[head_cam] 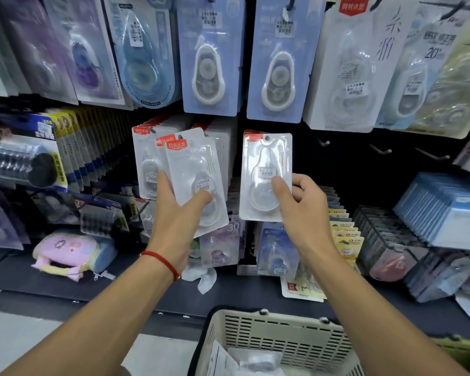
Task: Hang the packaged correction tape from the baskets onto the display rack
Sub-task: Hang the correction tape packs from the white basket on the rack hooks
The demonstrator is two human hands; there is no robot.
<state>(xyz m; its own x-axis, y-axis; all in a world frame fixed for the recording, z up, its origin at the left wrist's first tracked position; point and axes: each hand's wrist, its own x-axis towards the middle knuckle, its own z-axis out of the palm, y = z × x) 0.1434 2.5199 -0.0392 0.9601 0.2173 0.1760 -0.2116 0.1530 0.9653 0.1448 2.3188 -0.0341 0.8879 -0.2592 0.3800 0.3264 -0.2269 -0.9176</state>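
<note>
My left hand (pixel 178 213) grips a fanned stack of white correction tape packs (pixel 190 169) with red labels, thumb across the front one. My right hand (pixel 300 204) pinches a single white correction tape pack (pixel 266 164) by its lower right side, holding it upright against the dark display rack (pixel 345 164); the hole at its top sits at a hook. Bare hooks (pixel 380 151) stick out of the rack to the right. A beige plastic basket (pixel 280 337) stands below my arms with a few packs inside.
Rows of hung tape packs fill the rack above, blue ones (pixel 209 58) in the middle. More white packs (pixel 217 137) hang behind my left hand. A shelf below holds a pink pouch (pixel 65 253), yellow card packs (pixel 345 234) and blue boxes (pixel 445 210).
</note>
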